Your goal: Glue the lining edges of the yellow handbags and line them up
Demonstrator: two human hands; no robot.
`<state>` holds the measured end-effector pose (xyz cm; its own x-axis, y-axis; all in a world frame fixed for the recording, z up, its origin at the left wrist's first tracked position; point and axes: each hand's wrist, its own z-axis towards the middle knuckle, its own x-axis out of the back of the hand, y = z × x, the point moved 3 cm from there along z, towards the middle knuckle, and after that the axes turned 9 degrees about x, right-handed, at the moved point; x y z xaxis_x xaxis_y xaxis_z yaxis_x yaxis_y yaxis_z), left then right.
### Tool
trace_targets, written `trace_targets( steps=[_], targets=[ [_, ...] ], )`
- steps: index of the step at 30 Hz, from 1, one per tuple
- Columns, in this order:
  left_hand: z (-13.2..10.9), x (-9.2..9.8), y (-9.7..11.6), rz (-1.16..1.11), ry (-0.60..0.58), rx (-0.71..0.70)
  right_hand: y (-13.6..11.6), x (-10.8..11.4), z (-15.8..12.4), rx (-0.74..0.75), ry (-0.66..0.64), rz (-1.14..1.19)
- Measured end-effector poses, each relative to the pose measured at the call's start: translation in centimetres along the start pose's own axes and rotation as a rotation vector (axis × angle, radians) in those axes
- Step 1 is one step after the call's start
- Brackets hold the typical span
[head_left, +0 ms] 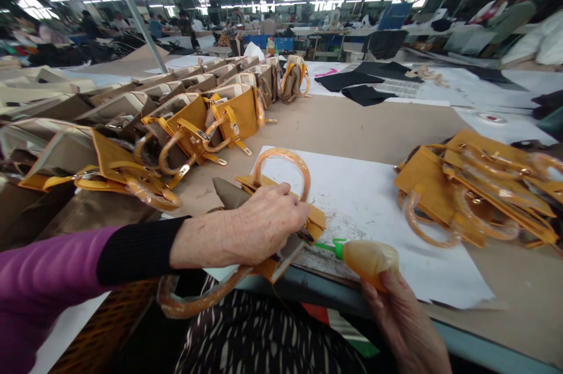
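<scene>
My left hand (246, 224) is closed over the upper part of a yellow handbag (317, 218) at the table's front edge. One plastic-wrapped handle (285, 154) of this bag stands up beyond my fingers, and the other hangs down over the edge. My right hand (402, 309) grips a squeeze bottle (372, 261) of amber liquid, which lies tilted sideways. Its green nozzle (325, 247) points left at the bag's open rim, close to it; whether the tip touches is too small to tell.
Rows of brown-and-yellow bags (240, 109) stand on the left. A heap of yellow bag pieces with wrapped handles (479, 186) lies at right. White paper (365, 186) covers the table before me. Black pieces (367, 94) lie farther back. People work in the background.
</scene>
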<state>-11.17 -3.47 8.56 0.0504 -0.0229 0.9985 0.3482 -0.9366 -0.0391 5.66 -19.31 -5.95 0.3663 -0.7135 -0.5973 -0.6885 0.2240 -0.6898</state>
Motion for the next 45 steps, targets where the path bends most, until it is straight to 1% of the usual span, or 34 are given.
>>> trace_targets(
  steps=[4,8,13,18,20,23,27,31,34,38,42,44,45],
  targets=[
    [-0.2,-0.2,0.0,-0.007,0.009,0.003,-0.1,0.3,-0.1,-0.001,0.036,0.013],
    [-0.2,-0.3,0.0,-0.017,0.011,-0.003,-0.2,0.1,-0.1,-0.005,0.034,0.025],
    [0.0,-0.3,0.0,-0.007,-0.032,0.011,0.2,-0.2,-0.5,-0.012,0.037,0.037],
    [0.0,0.0,0.3,-0.003,-0.001,0.014,0.6,0.2,-1.1,-0.058,0.063,0.072],
    [0.1,0.2,0.3,-0.001,-0.012,0.023,0.7,0.2,-1.6,-0.094,0.076,0.095],
    [0.3,0.3,0.4,0.006,-0.043,0.017,0.6,-0.3,-2.5,-0.136,0.102,0.110],
    [0.2,0.0,0.2,0.016,0.004,0.019,0.0,-1.7,-3.8,-0.207,0.160,0.083],
    [0.1,-0.1,0.2,0.000,0.038,0.000,-0.4,-2.9,-4.9,-0.257,0.112,0.043],
    [0.0,0.0,0.3,-0.007,0.028,-0.009,-0.5,-3.2,-5.4,-0.276,0.111,0.046],
    [-0.1,0.0,0.2,-0.015,0.057,-0.017,-0.8,-3.3,-5.8,-0.302,0.177,0.049],
    [-0.1,-0.6,0.0,-0.001,0.113,-0.040,-1.3,-4.2,-5.9,-0.257,0.289,0.066],
    [-0.1,-0.8,-0.1,0.007,0.117,-0.031,-1.2,-4.5,-6.0,-0.269,0.332,0.058],
    [-0.1,-0.8,-0.1,0.010,0.112,-0.025,-1.1,-4.6,-6.1,-0.283,0.333,0.052]
  ],
)
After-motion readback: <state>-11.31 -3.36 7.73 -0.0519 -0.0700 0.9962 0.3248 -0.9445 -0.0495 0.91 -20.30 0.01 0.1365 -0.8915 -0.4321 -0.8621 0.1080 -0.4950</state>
